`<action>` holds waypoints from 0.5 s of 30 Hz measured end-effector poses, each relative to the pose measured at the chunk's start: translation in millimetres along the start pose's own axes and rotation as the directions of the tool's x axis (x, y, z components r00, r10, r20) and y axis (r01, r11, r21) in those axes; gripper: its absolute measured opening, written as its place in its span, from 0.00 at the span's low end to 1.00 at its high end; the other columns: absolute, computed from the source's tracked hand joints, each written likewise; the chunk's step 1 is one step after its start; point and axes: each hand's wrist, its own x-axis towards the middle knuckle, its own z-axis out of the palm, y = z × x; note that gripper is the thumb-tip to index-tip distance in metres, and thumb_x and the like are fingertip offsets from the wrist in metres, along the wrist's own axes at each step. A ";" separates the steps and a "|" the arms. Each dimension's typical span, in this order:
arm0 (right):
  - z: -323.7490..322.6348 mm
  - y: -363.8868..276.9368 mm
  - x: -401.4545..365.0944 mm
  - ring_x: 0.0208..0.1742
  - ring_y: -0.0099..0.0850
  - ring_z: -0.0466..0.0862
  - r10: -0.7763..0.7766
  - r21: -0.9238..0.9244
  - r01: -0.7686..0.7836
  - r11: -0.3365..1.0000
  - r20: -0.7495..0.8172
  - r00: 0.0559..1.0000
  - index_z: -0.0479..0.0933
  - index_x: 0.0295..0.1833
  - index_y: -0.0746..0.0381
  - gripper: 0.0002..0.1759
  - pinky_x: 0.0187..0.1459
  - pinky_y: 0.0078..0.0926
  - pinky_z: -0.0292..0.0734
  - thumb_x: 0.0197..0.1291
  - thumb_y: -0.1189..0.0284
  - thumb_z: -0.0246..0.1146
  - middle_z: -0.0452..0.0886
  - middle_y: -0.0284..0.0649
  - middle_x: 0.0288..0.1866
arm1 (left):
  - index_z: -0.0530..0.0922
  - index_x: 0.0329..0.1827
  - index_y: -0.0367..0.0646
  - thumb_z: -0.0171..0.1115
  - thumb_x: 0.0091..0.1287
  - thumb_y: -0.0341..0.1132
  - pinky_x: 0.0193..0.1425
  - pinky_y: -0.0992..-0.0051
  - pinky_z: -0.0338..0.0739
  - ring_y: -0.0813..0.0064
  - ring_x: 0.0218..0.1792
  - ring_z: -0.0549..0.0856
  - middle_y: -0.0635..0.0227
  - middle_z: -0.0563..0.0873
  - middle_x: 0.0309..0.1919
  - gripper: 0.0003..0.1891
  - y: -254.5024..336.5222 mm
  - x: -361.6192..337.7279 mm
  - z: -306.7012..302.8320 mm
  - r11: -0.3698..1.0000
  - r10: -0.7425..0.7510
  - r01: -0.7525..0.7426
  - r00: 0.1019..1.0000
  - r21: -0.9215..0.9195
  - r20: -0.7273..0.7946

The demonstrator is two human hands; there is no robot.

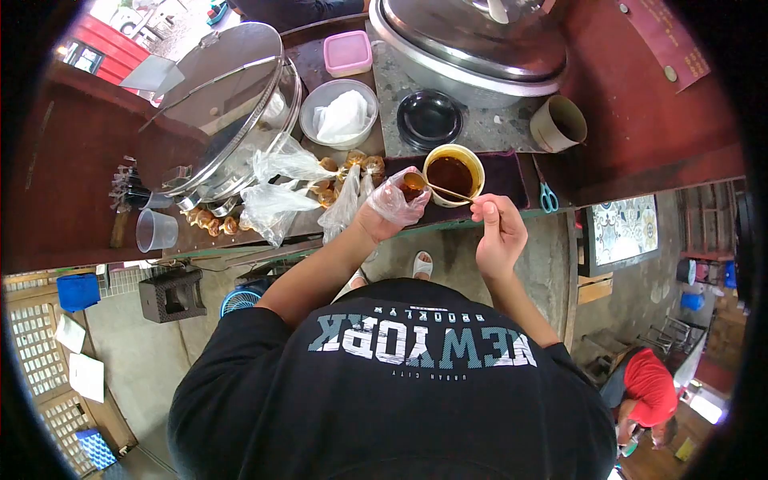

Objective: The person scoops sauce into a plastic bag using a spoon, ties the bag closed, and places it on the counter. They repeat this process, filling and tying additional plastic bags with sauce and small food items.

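My left hand (382, 214) is closed around a small clear plastic bag (394, 202) with brown sauce at its mouth. Between the thumb and fingers of my right hand (501, 234) is the thin handle of a spoon (450, 192). Its bowl, with brown sauce in it, is at the bag's opening. The handle passes over a round tub (450, 170) of dark brown sauce, its inner wall smeared. Left of my left hand lie tied plastic bags (276, 210) among several round brown food pieces (326, 194).
A large lidded metal pot (480, 56) stands behind the tub, with a black dish (430, 118) before it. Blue scissors (547, 194) and a beige container (558, 125) are at right. A glass-lidded steel pot (232, 120) and a clear cup (156, 230) are at left.
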 end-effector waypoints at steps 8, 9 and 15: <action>-1.6 12.1 3.0 0.32 0.18 0.76 0.218 0.101 -0.210 0.973 -0.077 0.973 0.78 0.42 0.68 0.10 0.36 0.16 0.73 0.68 0.72 0.56 0.80 0.35 0.34 | 0.72 0.61 0.44 0.65 0.60 0.43 0.49 0.66 0.79 0.62 0.50 0.80 0.61 0.79 0.52 0.26 -0.3 1.0 -0.1 0.999 0.004 -0.001 0.994 0.032 -0.108; -4.1 17.0 5.2 0.32 0.18 0.76 0.317 0.191 -0.293 0.937 -0.111 0.942 0.78 0.42 0.67 0.10 0.36 0.15 0.72 0.68 0.72 0.56 0.80 0.35 0.34 | 0.72 0.61 0.44 0.64 0.61 0.42 0.49 0.66 0.79 0.61 0.50 0.80 0.61 0.80 0.51 0.25 -0.1 1.0 0.8 1.000 0.006 -0.004 0.995 0.020 -0.100; -24.7 34.4 27.5 0.30 0.19 0.77 0.353 0.378 -0.237 0.895 -0.276 0.894 0.78 0.40 0.67 0.11 0.34 0.15 0.73 0.68 0.69 0.57 0.81 0.35 0.32 | 0.74 0.59 0.45 0.58 0.66 0.38 0.46 0.65 0.81 0.59 0.49 0.80 0.59 0.80 0.47 0.19 0.4 1.7 2.4 0.998 0.004 -0.001 0.999 -0.063 0.039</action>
